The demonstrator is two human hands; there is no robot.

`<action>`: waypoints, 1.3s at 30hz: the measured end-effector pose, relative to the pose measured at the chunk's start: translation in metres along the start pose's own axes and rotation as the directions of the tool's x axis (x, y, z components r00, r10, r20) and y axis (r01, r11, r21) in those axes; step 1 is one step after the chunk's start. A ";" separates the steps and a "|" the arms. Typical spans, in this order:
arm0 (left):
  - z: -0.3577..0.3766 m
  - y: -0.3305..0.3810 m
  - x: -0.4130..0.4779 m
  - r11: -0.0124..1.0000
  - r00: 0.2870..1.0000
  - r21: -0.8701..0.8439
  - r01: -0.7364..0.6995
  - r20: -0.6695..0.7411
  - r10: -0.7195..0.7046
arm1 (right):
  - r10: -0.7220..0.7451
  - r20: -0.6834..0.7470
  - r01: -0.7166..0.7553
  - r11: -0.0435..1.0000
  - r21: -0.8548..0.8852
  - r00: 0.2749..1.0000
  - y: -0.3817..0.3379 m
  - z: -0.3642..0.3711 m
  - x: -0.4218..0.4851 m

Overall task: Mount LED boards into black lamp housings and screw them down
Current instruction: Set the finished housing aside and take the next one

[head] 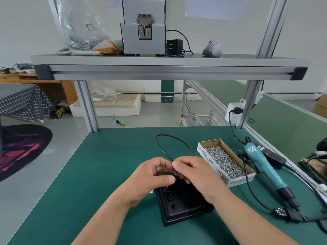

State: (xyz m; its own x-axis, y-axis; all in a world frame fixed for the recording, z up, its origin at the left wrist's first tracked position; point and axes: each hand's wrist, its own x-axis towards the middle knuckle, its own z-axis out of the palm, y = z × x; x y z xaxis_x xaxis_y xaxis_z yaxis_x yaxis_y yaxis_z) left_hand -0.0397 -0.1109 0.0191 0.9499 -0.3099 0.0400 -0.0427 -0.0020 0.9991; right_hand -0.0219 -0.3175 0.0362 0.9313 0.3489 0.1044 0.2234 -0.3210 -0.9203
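the black housing lay on the green table, directly under both hands. left hand and right hand were closed, pinching its cable and thin wires above the far edge; screws and driver sat rightward

Bright even light, soft focus, bowed edges
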 end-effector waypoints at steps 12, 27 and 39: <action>0.017 -0.008 0.004 0.984 0.988 0.165 -0.073 -0.124 0.094 | -0.116 -0.286 0.176 0.965 0.193 0.951 0.014 0.017 0.005; 0.009 -0.015 0.004 0.935 0.985 0.315 -0.164 0.001 0.172 | -0.154 -0.288 0.189 0.977 0.096 0.945 0.023 0.021 0.004; 0.008 -0.022 0.007 0.911 0.986 0.382 -0.159 0.007 0.169 | -0.144 -0.328 0.187 0.977 0.104 0.934 0.027 0.023 0.006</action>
State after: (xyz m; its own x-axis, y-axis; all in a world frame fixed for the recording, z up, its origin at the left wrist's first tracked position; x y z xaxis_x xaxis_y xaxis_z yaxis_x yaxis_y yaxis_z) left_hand -0.0344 -0.1210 -0.0028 0.9270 -0.3121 0.2081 -0.3077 -0.3154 0.8977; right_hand -0.0171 -0.3039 0.0038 0.9318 0.0827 0.3534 0.3624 -0.1565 -0.9188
